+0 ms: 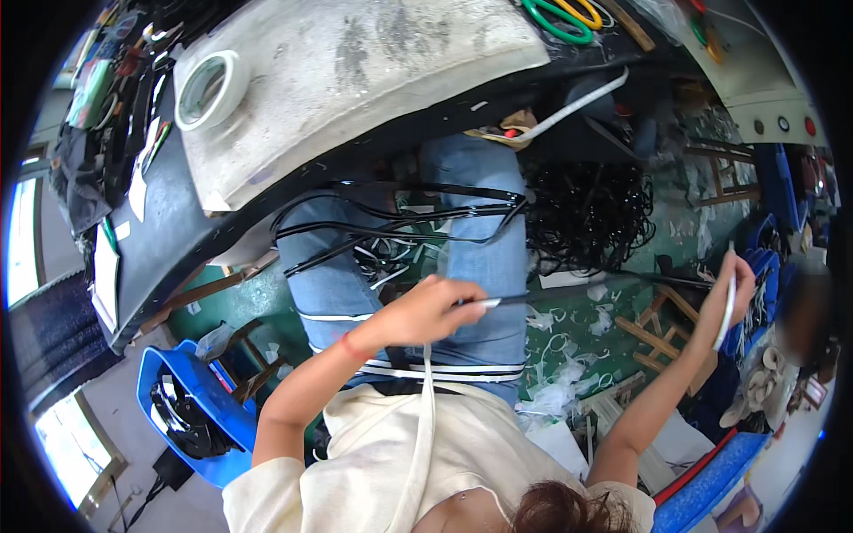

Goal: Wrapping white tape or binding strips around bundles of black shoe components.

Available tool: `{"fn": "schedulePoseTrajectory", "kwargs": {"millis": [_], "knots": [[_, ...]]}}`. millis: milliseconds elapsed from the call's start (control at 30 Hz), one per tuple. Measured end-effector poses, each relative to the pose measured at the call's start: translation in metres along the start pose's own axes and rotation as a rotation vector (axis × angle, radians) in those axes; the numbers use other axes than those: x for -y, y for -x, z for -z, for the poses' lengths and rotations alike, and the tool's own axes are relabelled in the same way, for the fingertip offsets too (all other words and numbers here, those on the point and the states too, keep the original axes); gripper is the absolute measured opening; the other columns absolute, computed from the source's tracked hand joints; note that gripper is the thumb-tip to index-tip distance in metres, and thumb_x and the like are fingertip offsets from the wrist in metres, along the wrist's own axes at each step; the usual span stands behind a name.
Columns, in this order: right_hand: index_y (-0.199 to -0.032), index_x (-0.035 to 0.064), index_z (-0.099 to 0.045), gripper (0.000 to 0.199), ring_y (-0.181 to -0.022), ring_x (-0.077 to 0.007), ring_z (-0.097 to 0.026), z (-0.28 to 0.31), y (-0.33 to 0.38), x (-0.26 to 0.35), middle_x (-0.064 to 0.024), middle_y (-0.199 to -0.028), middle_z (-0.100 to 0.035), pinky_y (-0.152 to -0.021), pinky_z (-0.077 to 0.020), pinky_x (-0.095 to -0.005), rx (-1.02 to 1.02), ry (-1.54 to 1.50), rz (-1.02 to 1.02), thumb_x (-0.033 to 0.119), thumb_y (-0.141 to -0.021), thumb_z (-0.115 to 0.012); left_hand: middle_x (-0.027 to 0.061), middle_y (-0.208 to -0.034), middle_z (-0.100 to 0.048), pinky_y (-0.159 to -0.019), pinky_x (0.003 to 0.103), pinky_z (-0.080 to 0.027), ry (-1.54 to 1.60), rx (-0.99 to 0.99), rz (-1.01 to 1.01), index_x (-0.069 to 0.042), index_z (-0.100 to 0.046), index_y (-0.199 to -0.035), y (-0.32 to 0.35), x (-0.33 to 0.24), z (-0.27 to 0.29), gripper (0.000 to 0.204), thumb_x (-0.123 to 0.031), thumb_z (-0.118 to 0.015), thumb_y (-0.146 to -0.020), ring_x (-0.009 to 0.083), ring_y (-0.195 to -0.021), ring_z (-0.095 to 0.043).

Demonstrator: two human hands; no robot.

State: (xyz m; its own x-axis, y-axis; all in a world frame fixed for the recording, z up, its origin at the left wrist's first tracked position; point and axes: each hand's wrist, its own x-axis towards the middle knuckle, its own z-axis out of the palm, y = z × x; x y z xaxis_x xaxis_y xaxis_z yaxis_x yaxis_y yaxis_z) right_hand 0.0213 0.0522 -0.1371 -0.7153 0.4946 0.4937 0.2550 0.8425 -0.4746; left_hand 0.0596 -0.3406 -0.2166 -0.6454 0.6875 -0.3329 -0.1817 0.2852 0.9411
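Observation:
My left hand (pixel 434 311) is closed in a pinch above my lap, with the pale end of a narrow black strip (pixel 577 290) at its fingertips. The strip runs taut to the right, a little blurred. Out at the far right, my raised right hand (pixel 733 282) grips its other part, and a white strip (pixel 727 318) lies along that palm and wrist. Across my thighs lie several looped glossy black strips (pixel 400 213). White strips (pixel 444 366) also cross my lap near the waist. Beside my right knee hangs a tangled mass of black strips (pixel 591 213).
Ahead is a black-edged table with a worn pale board (pixel 355 80), a roll of white tape (pixel 211 89) and green-handled scissors (pixel 558 25). A blue bin (pixel 191 413) stands at my left. Wooden stools (pixel 662 329) and plastic scraps (pixel 564 382) are on the green floor at right.

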Motion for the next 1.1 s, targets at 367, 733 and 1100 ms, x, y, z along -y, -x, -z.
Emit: {"fn": "schedulePoseTrajectory", "kwargs": {"millis": [367, 733, 1100], "knots": [[-0.113, 0.0031, -0.059, 0.025, -0.068, -0.0064, -0.048, -0.081, 0.166, 0.068, -0.0004, -0.080, -0.055, -0.062, -0.0402, -0.0206, 1.246, -0.841, -0.189, 0.009, -0.088, -0.057, 0.0077, -0.078, -0.068, -0.064, 0.028, -0.048, 0.075, 0.011, 0.228, 0.000, -0.062, -0.105, -0.035, 0.017, 0.014, 0.027, -0.013, -0.052, -0.083, 0.0149, -0.068, -0.062], [-0.108, 0.0015, -0.059, 0.024, -0.072, -0.0057, -0.053, -0.097, 0.165, 0.069, -0.0010, -0.082, -0.059, -0.063, -0.0438, -0.0200, 1.363, -0.859, -0.237, 0.009, -0.086, -0.061, 0.0117, -0.075, -0.067, -0.063, 0.031, -0.049, -0.071, -0.166, 0.162, 0.000, -0.066, -0.091, -0.036, 0.014, 0.001, 0.024, -0.023, -0.066, -0.082, 0.0201, -0.064, -0.063], [-0.087, 0.0024, -0.069, 0.014, -0.068, -0.0069, -0.057, -0.095, 0.156, 0.050, -0.0016, -0.071, -0.063, -0.059, -0.0442, -0.0223, 1.229, -0.760, -0.330, 0.014, -0.079, -0.071, 0.0062, -0.068, -0.065, -0.055, 0.027, -0.045, -0.089, -0.154, 0.322, -0.001, -0.068, -0.088, -0.032, 0.014, 0.001, 0.022, -0.021, -0.060, -0.087, 0.0100, -0.056, -0.056]]}}
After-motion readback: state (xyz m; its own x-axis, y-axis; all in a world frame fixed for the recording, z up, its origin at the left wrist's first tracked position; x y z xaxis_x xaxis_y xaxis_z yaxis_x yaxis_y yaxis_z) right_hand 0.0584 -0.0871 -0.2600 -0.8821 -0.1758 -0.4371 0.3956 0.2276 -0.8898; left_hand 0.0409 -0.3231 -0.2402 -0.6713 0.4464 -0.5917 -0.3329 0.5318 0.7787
